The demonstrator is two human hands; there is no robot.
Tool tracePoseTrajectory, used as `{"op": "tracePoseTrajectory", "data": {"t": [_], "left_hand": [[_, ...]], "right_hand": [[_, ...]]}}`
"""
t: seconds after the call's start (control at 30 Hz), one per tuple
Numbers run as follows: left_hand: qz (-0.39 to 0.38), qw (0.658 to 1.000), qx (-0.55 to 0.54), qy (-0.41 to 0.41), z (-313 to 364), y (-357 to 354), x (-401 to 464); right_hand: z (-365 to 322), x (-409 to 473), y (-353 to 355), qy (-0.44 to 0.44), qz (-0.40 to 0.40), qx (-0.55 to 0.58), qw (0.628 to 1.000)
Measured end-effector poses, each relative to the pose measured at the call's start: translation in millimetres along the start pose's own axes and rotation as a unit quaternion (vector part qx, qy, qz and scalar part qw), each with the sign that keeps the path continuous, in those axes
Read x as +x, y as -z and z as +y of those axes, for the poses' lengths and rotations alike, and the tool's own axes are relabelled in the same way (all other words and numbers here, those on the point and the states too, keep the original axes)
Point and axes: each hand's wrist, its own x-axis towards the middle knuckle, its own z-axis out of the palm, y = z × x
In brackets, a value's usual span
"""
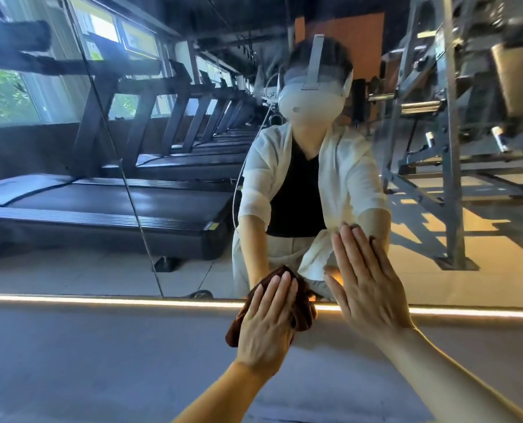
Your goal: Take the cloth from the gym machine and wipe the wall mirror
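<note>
Two hands meet the mirror (193, 178) at its lower edge. Flat, straight fingers of the left hand (266, 322) press the brown cloth (301, 306) at the glass's six o'clock, its long axis running seven to one o'clock. Spread open, the right hand (367, 288) lies flat on the glass just beside, fingers toward eleven o'clock.

My 2 forearms come in bare from 6 o'clock, no sleeve, watch or ring on either; my left hand (269, 319) and right hand (373, 288) wear no gloves. In the mirror (71, 209) towards 12 o'clock I wear a loose white overshirt (263, 178), open at the front, its sleeves ending short of the wrists, over a black V-neck top (300, 193) and pale trousers. A white headset (312, 96) has 1 strap running over the top of my dark hair. A thin white cable (239, 184) hangs from it at about 9 o'clock of my torso.
</note>
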Motion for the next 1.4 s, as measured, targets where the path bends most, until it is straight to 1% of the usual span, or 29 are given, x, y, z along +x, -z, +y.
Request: {"op": "tracePoseTrajectory", "data": {"t": [0.07,0.13,0.23,0.3,0.37,0.43,0.47,0.53,0.63,0.67,0.73,0.77,0.8,0.83,0.9,0.97,1.07,1.2,1.3,1.33,1.4], "left_hand": [[0.019,1.000,0.000,-0.022,-16,15,27],[0.056,0.998,-0.008,-0.021,-30,33,70],[0.129,0.991,-0.033,-0.020,-50,76,152],[0.168,0.984,-0.024,-0.048,-67,110,208],[0.186,0.978,0.002,-0.090,-87,145,258],[0.199,0.974,0.025,-0.104,-113,176,299],[0.209,0.973,0.032,-0.095,-128,189,314],[0.239,0.970,0.034,-0.040,-163,207,331],[0.276,0.959,0.020,0.058,-198,214,334],[0.286,0.954,0.010,0.091,-196,214,334],[0.300,0.942,-0.022,0.147,-171,209,337],[0.297,0.943,-0.030,0.150,-152,204,339],[0.288,0.949,-0.028,0.127,-130,197,338],[0.279,0.956,-0.016,0.087,-108,189,336],[0.264,0.964,0.003,0.019,-81,172,326],[0.251,0.968,0.010,-0.004,-81,164,311],[0.209,0.976,0.029,-0.046,-95,151,273],[0.162,0.984,0.036,-0.059,-107,128,221],[0.149,0.981,0.062,-0.107,-125,132,218],[0.152,0.980,0.067,-0.111,-129,136,223],[0.176,0.981,0.047,-0.067,-129,150,242]], "right_hand": [[6,7,10,0.025,-0.007,0.008,1.000],[11,42,20,0.032,0.016,0.010,0.999],[21,124,40,-0.002,0.083,0.014,0.996],[32,178,56,-0.022,0.126,0.006,0.992],[47,224,73,-0.043,0.155,-0.003,0.987],[59,258,87,-0.063,0.167,-0.018,0.984],[64,270,92,-0.070,0.169,-0.030,0.983],[67,286,94,-0.079,0.173,-0.060,0.980],[60,290,87,-0.100,0.179,-0.089,0.975],[57,289,84,-0.107,0.179,-0.097,0.973],[53,289,81,-0.113,0.180,-0.107,0.971],[52,290,81,-0.113,0.182,-0.110,0.971],[52,291,81,-0.113,0.183,-0.113,0.970],[52,291,81,-0.113,0.186,-0.113,0.970],[53,287,79,-0.109,0.189,-0.105,0.970],[56,276,77,-0.081,0.179,-0.107,0.975],[60,253,72,-0.045,0.173,-0.125,0.976],[49,227,65,-0.062,0.157,-0.106,0.980],[42,206,60,-0.048,0.131,-0.107,0.984],[42,201,60,-0.036,0.123,-0.105,0.986],[46,200,65,-0.014,0.116,-0.093,0.989]]}}
